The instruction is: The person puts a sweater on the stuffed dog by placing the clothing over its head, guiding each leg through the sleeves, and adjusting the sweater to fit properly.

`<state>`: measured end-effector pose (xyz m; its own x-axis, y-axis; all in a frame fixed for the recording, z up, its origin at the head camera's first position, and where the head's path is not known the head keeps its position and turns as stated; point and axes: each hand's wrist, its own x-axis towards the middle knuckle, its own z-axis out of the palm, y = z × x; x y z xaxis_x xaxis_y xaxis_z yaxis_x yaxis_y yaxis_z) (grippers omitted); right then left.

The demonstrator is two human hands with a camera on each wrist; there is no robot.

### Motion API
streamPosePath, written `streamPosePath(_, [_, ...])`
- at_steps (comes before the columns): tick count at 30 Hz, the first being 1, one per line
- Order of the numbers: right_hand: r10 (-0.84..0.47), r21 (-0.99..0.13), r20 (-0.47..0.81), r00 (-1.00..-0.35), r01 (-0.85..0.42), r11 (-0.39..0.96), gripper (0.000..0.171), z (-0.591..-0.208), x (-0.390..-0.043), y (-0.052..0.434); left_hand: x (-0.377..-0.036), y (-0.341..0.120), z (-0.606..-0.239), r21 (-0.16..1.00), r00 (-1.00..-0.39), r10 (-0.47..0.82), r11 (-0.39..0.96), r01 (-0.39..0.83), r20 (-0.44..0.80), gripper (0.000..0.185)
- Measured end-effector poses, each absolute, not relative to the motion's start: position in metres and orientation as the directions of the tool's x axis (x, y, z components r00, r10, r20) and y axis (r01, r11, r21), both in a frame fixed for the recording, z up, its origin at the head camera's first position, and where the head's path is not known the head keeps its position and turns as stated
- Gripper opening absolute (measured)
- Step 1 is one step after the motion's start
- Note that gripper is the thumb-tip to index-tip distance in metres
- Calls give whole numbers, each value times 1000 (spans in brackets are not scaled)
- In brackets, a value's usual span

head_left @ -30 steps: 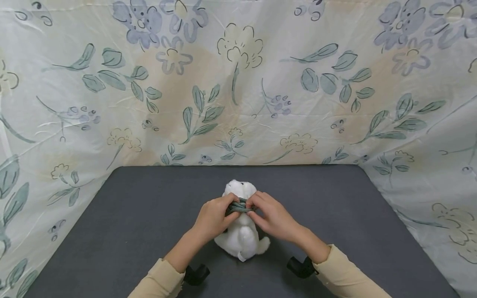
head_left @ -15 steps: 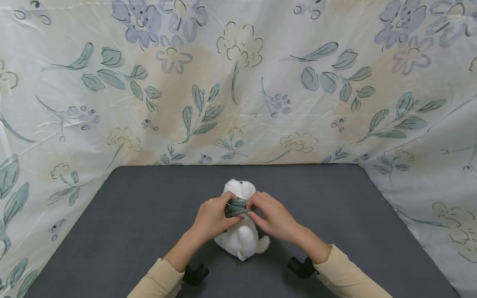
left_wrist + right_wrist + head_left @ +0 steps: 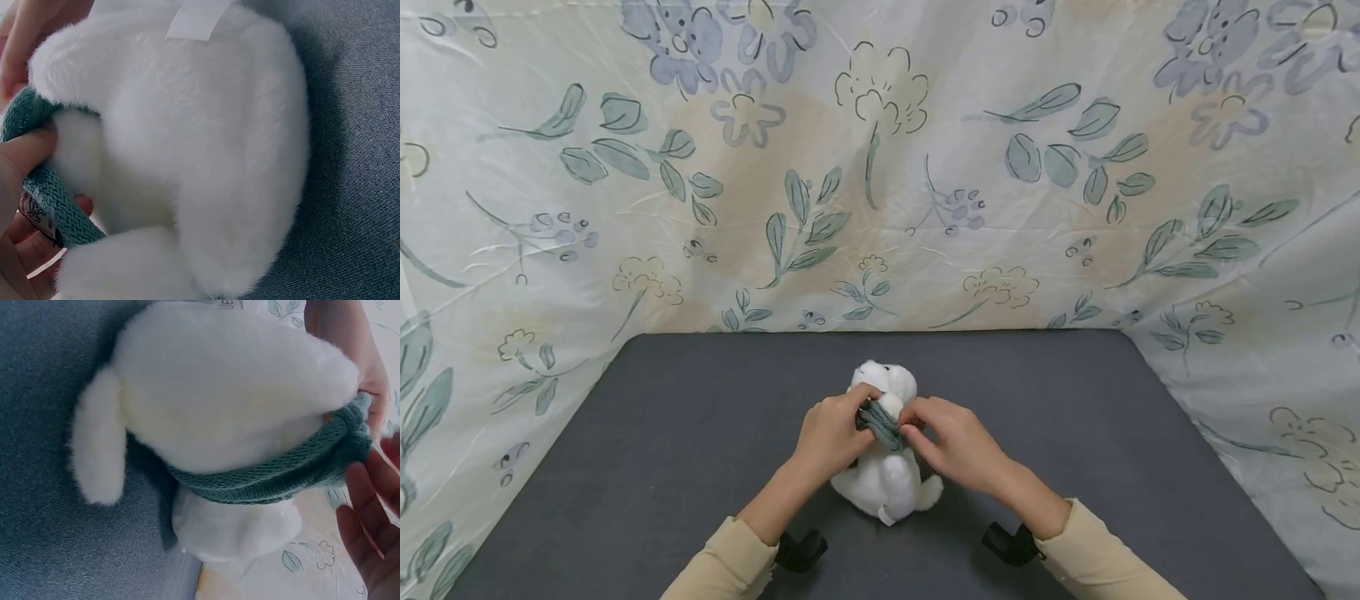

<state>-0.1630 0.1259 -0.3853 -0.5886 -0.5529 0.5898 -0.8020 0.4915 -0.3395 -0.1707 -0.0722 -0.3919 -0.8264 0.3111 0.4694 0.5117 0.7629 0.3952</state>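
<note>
place: staged tabletop recording booth, not a lived-in room
backdrop: floral sheet [image 3: 880, 167] hung from 9 through 12 to 3 o'clock
surface: dark grey mat [image 3: 1075, 433] at centre

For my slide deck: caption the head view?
Both hands, left hand and right hand, grip a green knit scarf around a white plush toy.

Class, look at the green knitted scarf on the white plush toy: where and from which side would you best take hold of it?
Probably pinch the scarf at the toy's back, from both sides. The white plush toy faces away, so the loop shows there; left hand and right hand grip it there.
</note>
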Motion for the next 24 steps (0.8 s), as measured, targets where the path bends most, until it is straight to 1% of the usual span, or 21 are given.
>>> streamPosePath(3, [-484,-346,585,-651,-740,577,14,-383,-163,127,-169,-72,-391,416,-829,341,741,527,443,38])
streamPosePath(5, [-458,-361,552,-697,-695,621,17,-381,-164,127,-168,-71,-391,427,-823,370,719,548,432,41])
streamPosePath(7, [-455,-388,501,-736,-661,642,20,-380,-165,128,-167,-71,-390,439,-815,396,697,567,424,44])
streamPosePath(9, [-467,-414,449,-762,-640,647,21,-379,-165,129,-166,-70,-389,442,-809,410,686,578,422,46])
streamPosePath(12, [-488,-424,400,-776,-629,652,22,-377,-167,130,-166,-69,-390,437,-804,411,684,584,431,46])
streamPosePath(18, [-509,-385,348,-787,-615,688,26,-378,-170,129,-167,-67,-395,395,-777,400,692,604,486,44])
streamPosePath(24, [-523,-415,317,-791,-612,674,27,-378,-171,126,-166,-68,-398,376,-750,390,685,624,534,49])
